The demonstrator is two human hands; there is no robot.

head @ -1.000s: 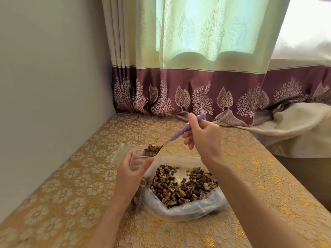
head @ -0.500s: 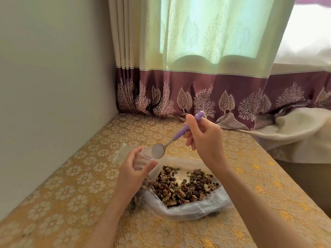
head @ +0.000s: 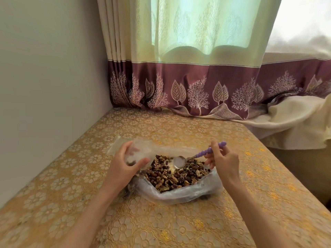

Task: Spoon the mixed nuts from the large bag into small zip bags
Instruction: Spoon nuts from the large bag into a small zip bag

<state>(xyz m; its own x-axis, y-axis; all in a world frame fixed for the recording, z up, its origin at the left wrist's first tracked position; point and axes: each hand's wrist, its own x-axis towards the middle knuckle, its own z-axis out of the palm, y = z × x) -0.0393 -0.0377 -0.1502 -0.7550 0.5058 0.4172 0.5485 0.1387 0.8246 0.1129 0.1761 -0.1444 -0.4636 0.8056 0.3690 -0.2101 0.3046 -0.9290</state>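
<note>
- The right hand has come down since half a second ago: then it held the spoon up at the mouth of the small zip bag, and now the spoon's bowl rests empty on the nuts.
- A second ago the bowl carried a heap of nuts; now it is bare and shiny.
- The right hand's grip is closed round the purple beaded handle, thumb on top and fingers curled under, the handle end poking out past the thumb.
- The left hand grips the small zip bag as before, thumb on the near side and fingers curled round the far side; the bag's clear top stands above the hand, blurred.
- Its lower end, dark with nuts, shows beneath the wrist.
- Counted: two hands, one spoon, one small zip bag, one large bag.
- The large bag lies open on the worktop between the two hands, its mouth rolled back around the nuts.
- The worktop wears a gold flowered cover; a wall runs along its left side and a curtain with a maroon hem hangs at the back.
</note>
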